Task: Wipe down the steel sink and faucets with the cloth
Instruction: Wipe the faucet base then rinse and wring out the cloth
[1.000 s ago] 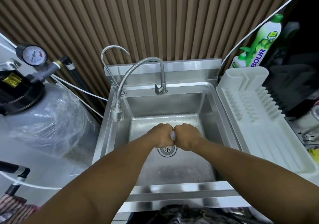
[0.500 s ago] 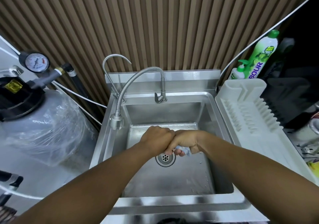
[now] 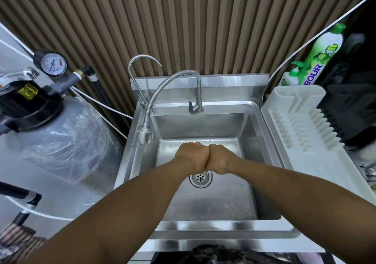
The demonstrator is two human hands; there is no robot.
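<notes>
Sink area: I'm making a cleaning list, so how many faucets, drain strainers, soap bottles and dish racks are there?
Faucets: 2 (gooseneck faucet, flexible-hose faucet)
Drain strainer: 1
Soap bottles: 2 (tall bottle, pump bottle)
Dish rack: 1
Total: 6

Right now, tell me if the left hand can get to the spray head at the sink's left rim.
Probably yes. The left hand is fisted against the right hand above the drain; only open basin lies between it and the spray head.
</notes>
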